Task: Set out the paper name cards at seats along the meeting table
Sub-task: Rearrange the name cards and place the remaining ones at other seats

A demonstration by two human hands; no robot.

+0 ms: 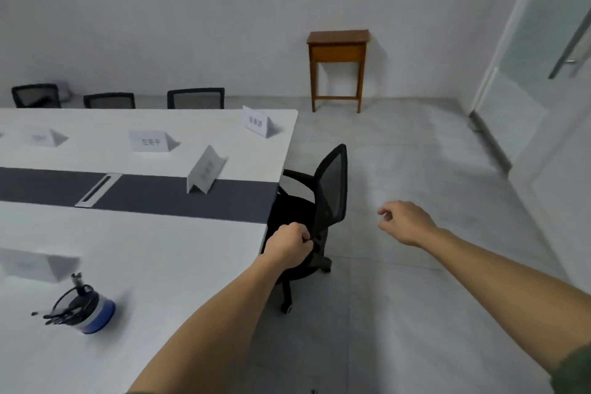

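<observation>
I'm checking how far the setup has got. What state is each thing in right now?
left hand: closed on the end chair
right hand: loosely curled, empty, over the floor
end chair: pushed in at the table's end
name cards: five visible, standing
pen holder: tipped, pens spilling out
meeting table: partly set

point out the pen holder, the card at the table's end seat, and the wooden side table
pen holder (pixel 96 313), head view, on its side wall
end-seat name card (pixel 204 171), head view, on its printed face
wooden side table (pixel 338 53), head view, on its drawer front
</observation>
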